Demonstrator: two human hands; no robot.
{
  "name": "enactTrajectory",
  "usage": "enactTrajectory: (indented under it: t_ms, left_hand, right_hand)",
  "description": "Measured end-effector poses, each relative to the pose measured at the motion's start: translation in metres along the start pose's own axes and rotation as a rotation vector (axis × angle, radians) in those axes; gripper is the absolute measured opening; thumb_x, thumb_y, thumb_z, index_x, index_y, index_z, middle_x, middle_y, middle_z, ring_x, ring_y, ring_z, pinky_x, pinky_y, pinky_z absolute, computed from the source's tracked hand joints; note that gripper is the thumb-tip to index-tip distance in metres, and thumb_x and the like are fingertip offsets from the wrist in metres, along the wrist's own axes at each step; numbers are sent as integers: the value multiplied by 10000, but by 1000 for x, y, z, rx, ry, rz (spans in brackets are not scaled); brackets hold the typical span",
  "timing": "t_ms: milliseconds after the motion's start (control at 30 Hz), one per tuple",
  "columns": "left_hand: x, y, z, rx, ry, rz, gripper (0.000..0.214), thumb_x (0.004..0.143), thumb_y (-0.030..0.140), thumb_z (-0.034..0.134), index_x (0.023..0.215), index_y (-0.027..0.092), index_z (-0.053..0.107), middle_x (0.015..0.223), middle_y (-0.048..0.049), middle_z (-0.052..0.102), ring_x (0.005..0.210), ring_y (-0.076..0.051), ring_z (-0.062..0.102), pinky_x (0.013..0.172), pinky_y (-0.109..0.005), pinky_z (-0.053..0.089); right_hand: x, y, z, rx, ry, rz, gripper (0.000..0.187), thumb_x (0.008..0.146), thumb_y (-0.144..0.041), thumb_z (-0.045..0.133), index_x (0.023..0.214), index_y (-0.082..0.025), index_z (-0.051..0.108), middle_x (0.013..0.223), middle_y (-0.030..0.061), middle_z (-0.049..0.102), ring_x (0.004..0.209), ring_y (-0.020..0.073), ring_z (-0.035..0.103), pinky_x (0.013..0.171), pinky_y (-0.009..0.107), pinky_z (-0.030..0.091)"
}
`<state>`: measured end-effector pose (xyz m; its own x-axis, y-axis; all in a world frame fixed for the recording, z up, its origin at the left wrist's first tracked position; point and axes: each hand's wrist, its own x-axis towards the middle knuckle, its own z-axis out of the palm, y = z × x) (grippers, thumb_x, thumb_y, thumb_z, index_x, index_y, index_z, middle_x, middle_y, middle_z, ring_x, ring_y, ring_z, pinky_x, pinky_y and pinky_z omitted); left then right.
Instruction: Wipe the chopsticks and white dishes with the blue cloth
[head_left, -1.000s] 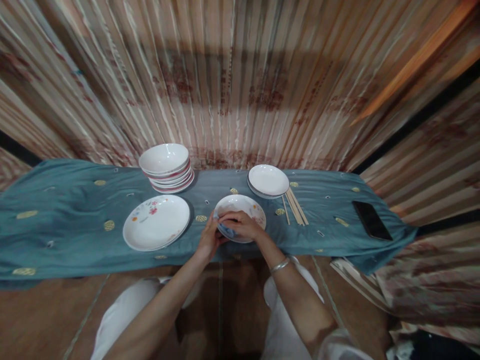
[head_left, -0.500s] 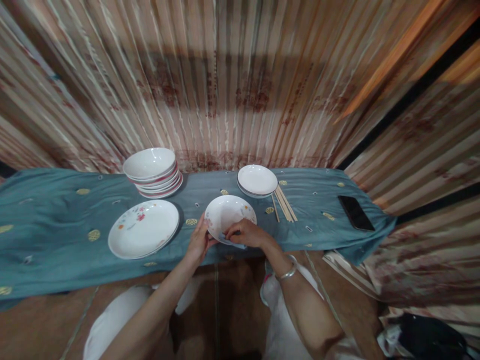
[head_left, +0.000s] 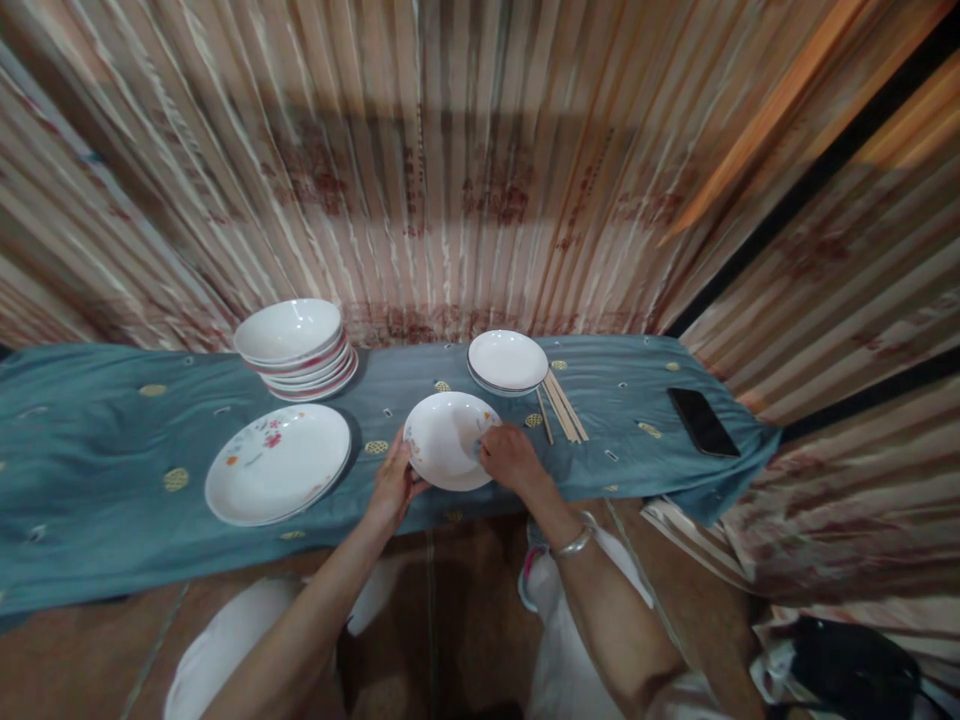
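A white floral bowl [head_left: 442, 450] is tilted slightly toward me over the front edge of the table. My left hand [head_left: 393, 485] grips its left rim, with the fingers partly hidden underneath. At the bowl's right inner side, my right hand [head_left: 510, 458] is closed and pressed to the surface. A bit of bluish cloth [head_left: 477, 450] shows at its fingertips; the rest is hidden by the hand. Left of the bowl lies a large white oval plate [head_left: 281, 465] with flowers, apparently on top of another.
A stack of white bowls with red bands [head_left: 292, 335] stands at the back left. Small dark-rimmed plates [head_left: 508, 360] sit behind the bowl, beside several wooden chopsticks [head_left: 562, 408]. A black phone [head_left: 703, 422] lies on the right of the teal tablecloth [head_left: 90, 480].
My right hand has moved from the bowl's near side to its right inner side. The blue cloth that showed along the near rim is now mostly hidden.
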<state>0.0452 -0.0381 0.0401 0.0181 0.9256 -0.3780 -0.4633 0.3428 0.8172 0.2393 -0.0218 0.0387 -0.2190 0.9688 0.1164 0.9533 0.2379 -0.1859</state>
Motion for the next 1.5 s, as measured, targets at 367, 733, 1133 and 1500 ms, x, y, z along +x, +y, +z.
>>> enactTrajectory:
  t_ms: [367, 733, 1133, 1500]
  left_hand:
    - [-1, -1, 0, 22, -17, 9, 540, 839, 346, 600, 1363, 318, 468, 1161, -79, 645, 693, -123, 653, 625, -295, 575]
    - [4, -6, -1, -3, -9, -3, 582, 816, 393, 618, 1368, 309, 452, 1104, -75, 656, 691, -144, 648, 600, -295, 566]
    - [3, -7, -1, -67, -7, -15, 597, 825, 365, 621, 1388, 308, 428, 1199, -90, 635, 737, -164, 665, 635, -318, 575]
    - [4, -7, -2, -71, -12, -19, 569, 827, 347, 618, 1369, 299, 450, 1139, -77, 659, 742, -158, 668, 633, -315, 580]
  right_hand:
    - [21, 3, 20, 89, 31, -67, 273, 863, -69, 401, 1017, -80, 626, 1133, 222, 629, 1167, 272, 532, 1068, 440, 356]
    - [26, -12, 21, 244, -12, -153, 432, 841, -95, 419, 1256, -26, 519, 1400, 236, 453, 1331, 279, 391, 1141, 469, 273]
    - [28, -25, 29, 441, -40, -333, 456, 880, -145, 408, 1327, -96, 486, 1439, 182, 432, 1369, 240, 355, 1146, 448, 291]
    - [14, -35, 9, 630, -169, -424, 391, 834, -72, 434, 1142, -172, 654, 1352, 104, 554, 1277, 193, 488, 1090, 391, 372]
